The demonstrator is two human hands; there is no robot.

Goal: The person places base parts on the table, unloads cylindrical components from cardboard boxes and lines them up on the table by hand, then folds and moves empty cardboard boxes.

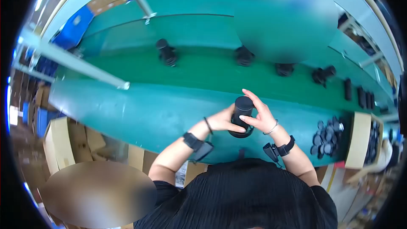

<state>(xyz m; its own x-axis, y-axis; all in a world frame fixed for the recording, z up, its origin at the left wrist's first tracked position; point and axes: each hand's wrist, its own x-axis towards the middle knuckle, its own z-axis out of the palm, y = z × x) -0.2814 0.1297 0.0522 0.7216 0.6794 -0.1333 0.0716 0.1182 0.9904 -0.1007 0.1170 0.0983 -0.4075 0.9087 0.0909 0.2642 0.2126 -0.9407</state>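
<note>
Here, both hands are on a black cylinder (pixel 243 104), which stands roughly upright over the near green worktop (pixel 140 106), in front of the person's dark shirt (pixel 250 191). The left hand (pixel 223 120) grasps its lower part from the side, with the thumb across the front near the wider base. The right hand (pixel 262 119) clasps the upper part from the other side, its thumb against the front and its index finger reaching up past the top rim. Whether the base touches the worktop cannot be told.

Beyond the worktop, a darker green strip (pixel 207 72) carries a black device (pixel 166 52) well to the left and more black devices (pixel 324 75) to the right, one partly covered by a blurred patch. Several slim black cylinders (pixel 361 97) stand farther right. Near the worktop's right end lies a pile of black round pieces (pixel 327 138), just beside an open cardboard box (pixel 358 140) holding dark items.
</note>
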